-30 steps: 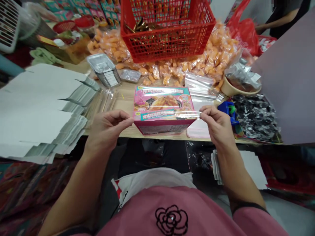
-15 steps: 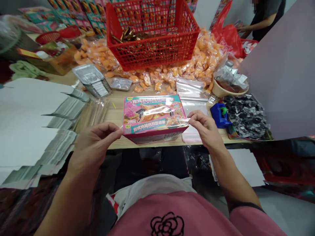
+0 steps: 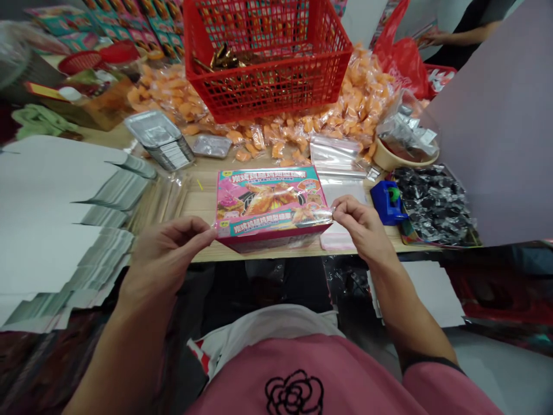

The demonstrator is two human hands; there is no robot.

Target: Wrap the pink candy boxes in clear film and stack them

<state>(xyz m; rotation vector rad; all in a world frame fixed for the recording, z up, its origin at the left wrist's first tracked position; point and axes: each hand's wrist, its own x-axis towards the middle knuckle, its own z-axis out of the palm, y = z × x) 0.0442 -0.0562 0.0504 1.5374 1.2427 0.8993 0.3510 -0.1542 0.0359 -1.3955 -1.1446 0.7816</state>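
Two bare hands of ours meet one pink box (image 3: 272, 199). Our left hand (image 3: 170, 248) has its thumb and forefinger pinched on clear film (image 3: 322, 215) at the box's near left corner; our right hand (image 3: 358, 225) pinches the film at the near right corner. The box sits at the table's (image 3: 203, 199) near edge. We see Chinese characters in one line on its top and one on its front strip, too blurred for us to read surely, and one yellow logo by each, too small to read. Beyond the box we have one red crate (image 3: 268, 80) and orange pieces (image 3: 363, 86) too many to count. Right of it is one blue tape dispenser (image 3: 386, 203); left and beyond, one stack of foil trays (image 3: 162, 138) and one single tray (image 3: 212, 146).
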